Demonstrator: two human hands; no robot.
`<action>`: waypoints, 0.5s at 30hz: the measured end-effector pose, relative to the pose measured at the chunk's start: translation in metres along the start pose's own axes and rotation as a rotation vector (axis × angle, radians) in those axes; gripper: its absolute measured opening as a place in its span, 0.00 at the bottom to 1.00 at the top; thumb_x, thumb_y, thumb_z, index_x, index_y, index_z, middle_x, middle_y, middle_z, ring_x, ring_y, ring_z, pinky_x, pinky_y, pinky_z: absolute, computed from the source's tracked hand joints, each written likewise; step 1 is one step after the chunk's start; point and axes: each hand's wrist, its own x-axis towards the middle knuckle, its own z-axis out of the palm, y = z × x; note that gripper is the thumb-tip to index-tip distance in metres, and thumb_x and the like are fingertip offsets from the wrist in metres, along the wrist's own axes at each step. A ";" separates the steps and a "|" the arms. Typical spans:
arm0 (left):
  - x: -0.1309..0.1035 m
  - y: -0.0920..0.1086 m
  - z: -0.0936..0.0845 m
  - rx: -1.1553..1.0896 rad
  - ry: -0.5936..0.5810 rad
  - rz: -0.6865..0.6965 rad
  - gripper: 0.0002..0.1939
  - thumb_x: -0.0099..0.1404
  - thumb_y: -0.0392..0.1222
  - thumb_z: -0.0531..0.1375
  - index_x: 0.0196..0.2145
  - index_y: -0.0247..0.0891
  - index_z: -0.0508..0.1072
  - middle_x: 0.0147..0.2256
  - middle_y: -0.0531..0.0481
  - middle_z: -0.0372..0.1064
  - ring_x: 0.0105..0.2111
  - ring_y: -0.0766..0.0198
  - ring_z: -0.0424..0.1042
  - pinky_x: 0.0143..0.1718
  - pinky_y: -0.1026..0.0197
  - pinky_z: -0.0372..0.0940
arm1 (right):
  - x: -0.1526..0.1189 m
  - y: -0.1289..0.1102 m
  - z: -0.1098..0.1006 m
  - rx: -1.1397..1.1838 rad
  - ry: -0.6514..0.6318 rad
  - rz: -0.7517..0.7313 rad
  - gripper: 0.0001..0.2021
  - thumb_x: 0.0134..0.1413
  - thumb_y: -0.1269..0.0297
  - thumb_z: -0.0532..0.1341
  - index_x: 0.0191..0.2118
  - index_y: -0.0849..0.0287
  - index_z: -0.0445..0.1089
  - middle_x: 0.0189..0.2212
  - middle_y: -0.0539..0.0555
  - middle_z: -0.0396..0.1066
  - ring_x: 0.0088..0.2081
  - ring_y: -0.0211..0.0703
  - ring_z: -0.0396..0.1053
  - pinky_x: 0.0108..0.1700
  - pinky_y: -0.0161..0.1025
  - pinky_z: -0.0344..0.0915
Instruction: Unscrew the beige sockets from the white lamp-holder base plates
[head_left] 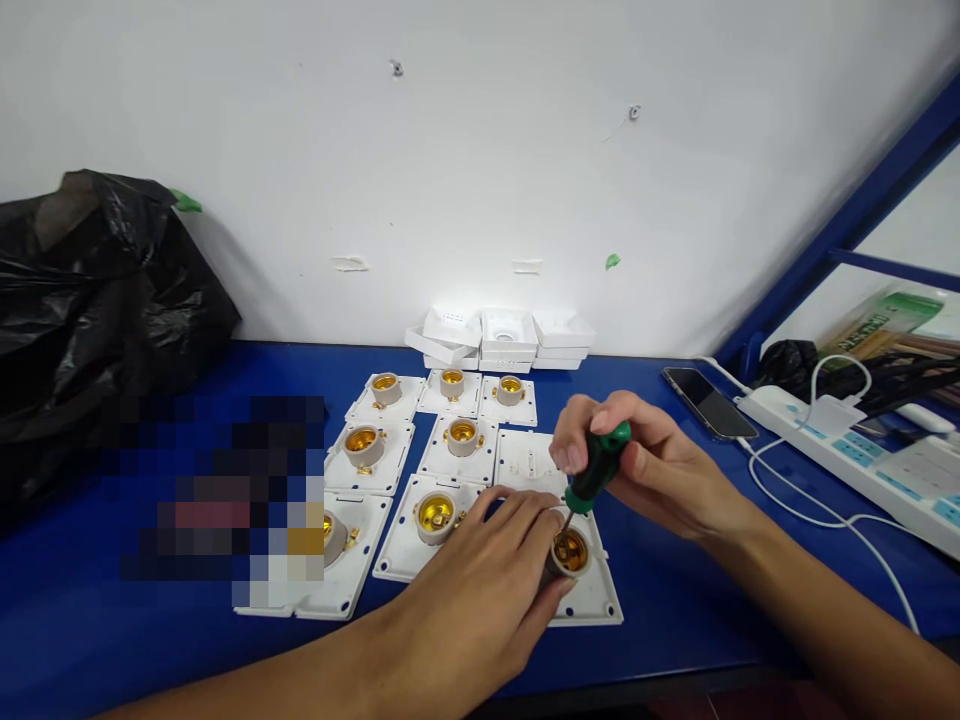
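Note:
My right hand [637,450] is closed around a screwdriver [596,470] with a green and black handle. Its shaft points down into the brass-lined lamp socket [571,552] at the front right. Fingers of my left hand [499,570] wrap the side of that socket, which sits over a white square plate [600,600]. To its left, another lamp socket [436,517] stands on its own plate, partly behind my left hand. Several more plates with sockets lie in rows behind. One white plate [525,455] behind my hands shows no socket on its visible part.
White square covers [510,335] are stacked against the wall. A black plastic bag [112,270] bulges at the left. On the right are a phone [709,402], a white power strip [862,465] and loose white cables. A blurred patch hides part of the left side.

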 end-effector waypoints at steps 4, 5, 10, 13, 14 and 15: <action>-0.001 -0.001 0.002 -0.007 -0.006 0.002 0.15 0.74 0.39 0.60 0.56 0.38 0.65 0.55 0.44 0.70 0.56 0.48 0.70 0.60 0.42 0.65 | -0.001 -0.003 0.000 0.037 -0.032 0.019 0.07 0.65 0.57 0.64 0.47 0.43 0.77 0.45 0.53 0.71 0.44 0.43 0.70 0.44 0.43 0.71; -0.002 -0.002 0.002 -0.010 -0.010 0.003 0.16 0.74 0.39 0.60 0.57 0.38 0.64 0.55 0.44 0.70 0.56 0.49 0.69 0.61 0.42 0.64 | -0.001 -0.003 0.000 0.032 -0.025 0.000 0.06 0.63 0.58 0.66 0.44 0.43 0.78 0.44 0.52 0.71 0.44 0.43 0.70 0.44 0.43 0.71; -0.001 -0.002 0.002 0.004 -0.016 0.008 0.14 0.74 0.38 0.60 0.55 0.37 0.65 0.53 0.43 0.71 0.54 0.48 0.70 0.60 0.42 0.64 | -0.001 -0.001 -0.001 0.030 -0.021 0.013 0.09 0.68 0.57 0.61 0.50 0.41 0.76 0.44 0.52 0.72 0.46 0.43 0.70 0.48 0.44 0.71; -0.001 -0.001 0.001 0.004 -0.007 0.008 0.12 0.74 0.38 0.60 0.53 0.37 0.66 0.51 0.43 0.71 0.53 0.48 0.70 0.59 0.42 0.65 | -0.001 0.000 -0.001 0.044 0.002 0.004 0.08 0.66 0.59 0.63 0.49 0.42 0.77 0.42 0.52 0.71 0.45 0.42 0.70 0.47 0.42 0.70; -0.001 -0.001 0.001 -0.001 -0.007 0.006 0.11 0.74 0.38 0.60 0.52 0.38 0.66 0.51 0.43 0.71 0.53 0.48 0.70 0.59 0.42 0.65 | -0.002 0.000 -0.001 0.066 -0.010 0.019 0.09 0.68 0.59 0.61 0.50 0.42 0.77 0.42 0.52 0.71 0.45 0.42 0.70 0.47 0.42 0.70; -0.001 -0.001 0.001 -0.007 -0.009 0.004 0.11 0.74 0.38 0.60 0.52 0.38 0.66 0.51 0.44 0.71 0.53 0.48 0.70 0.59 0.42 0.65 | -0.002 0.001 -0.001 0.095 -0.015 0.039 0.10 0.69 0.58 0.60 0.51 0.42 0.76 0.44 0.52 0.71 0.45 0.42 0.70 0.46 0.42 0.70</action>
